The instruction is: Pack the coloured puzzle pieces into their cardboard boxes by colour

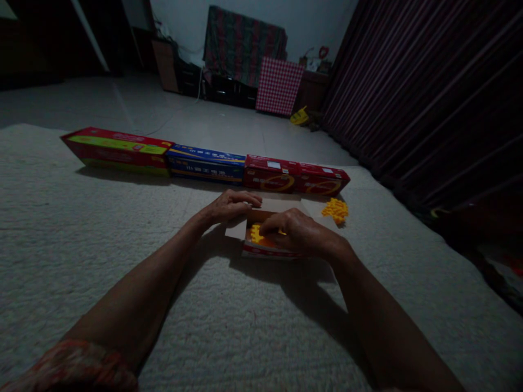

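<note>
A small open cardboard box (267, 251) with a red and white front lies on the pale quilted mat, its flaps folded out. My left hand (232, 207) is at its back left corner, the thumb and fingers closed about the flap edge. Inside the box lie yellow toothed plastic pieces (255, 233). My right hand (300, 231) reaches down into the box, fingers bent together around a yellow plastic piece; the fingertips are partly hidden. Just right of the box sits a small heap of yellow plastic pieces (335, 210).
Behind the open box stands a row of closed boxes: a red and green one (122, 149), a blue one (208, 164) and two red ones (269, 174). Dark curtains (392, 92) hang on the right. A cloth-draped cabinet (232, 90) stands by the far wall.
</note>
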`<state>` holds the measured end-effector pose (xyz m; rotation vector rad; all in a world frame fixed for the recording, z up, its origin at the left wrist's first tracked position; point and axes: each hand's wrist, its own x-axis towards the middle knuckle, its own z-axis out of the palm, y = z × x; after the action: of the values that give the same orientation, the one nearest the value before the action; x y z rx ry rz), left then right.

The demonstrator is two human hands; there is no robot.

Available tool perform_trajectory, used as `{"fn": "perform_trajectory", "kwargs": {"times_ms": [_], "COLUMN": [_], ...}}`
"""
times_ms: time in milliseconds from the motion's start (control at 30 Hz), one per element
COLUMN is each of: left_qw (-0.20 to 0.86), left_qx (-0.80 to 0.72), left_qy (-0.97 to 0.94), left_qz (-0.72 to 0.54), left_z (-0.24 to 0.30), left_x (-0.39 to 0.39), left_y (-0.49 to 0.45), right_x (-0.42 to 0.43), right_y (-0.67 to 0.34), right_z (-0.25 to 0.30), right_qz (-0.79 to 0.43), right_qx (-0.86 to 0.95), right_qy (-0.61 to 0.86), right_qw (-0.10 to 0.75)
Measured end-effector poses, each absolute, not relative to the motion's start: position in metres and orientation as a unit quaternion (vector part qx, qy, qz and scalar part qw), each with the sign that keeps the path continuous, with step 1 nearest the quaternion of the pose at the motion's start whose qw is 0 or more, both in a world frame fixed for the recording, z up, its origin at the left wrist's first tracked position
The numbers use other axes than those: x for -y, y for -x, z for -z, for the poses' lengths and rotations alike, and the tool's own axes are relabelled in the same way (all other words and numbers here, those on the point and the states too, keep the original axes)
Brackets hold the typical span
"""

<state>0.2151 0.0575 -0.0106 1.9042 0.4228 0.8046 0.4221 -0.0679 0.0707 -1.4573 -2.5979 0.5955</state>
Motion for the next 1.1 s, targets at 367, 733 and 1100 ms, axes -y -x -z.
{"fn": "perform_trajectory", "kwargs": {"times_ms": [367, 733, 1100], "left_qw": [0.499, 0.489, 0.484], "left_qx": [-0.199, -0.179, -0.203], "left_qy": [-0.778, -0.79, -0.789], "left_qz": [-0.325, -0.325, -0.319], "left_z": [0.006, 0.008, 0.005], "left_x": [-0.054, -0.057, -0.055], "left_y": [-0.215, -0.214, -0.214], "right_x": [0.066, 0.069, 0.065], "right_y": [-0.417, -0.416, -0.529], "right_z": [-0.068, -0.065, -0.076], "right_qz": [-0.252, -0.208, -0.008], "right_qx": [0.856, 0.867, 0.677], "right_qy": [0.447, 0.447, 0.599], "right_qw": [0.064, 0.074, 0.428]}}
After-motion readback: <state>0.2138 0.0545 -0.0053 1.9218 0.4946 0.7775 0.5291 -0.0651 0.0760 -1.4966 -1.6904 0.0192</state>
